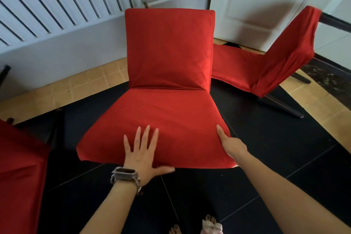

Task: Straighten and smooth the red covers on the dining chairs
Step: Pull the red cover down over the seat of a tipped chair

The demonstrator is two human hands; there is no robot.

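Left hand (141, 155) flat on red cover (167, 100), fingers spread — right hand (230, 143) clamps front corner, thumb atop

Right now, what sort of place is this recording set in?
Probably a home dining area, though no table shows: several chairs, each in a red cover, stand on a tiled floor before a white panelled door.

- White slatted panel (47, 5) fills the far left wall.
- White panelled door (266, 5) stands far right, a shadow across it.
- Black floor tiles (266, 157) in the middle, tan tiles (57, 89) bordering them along the wall.
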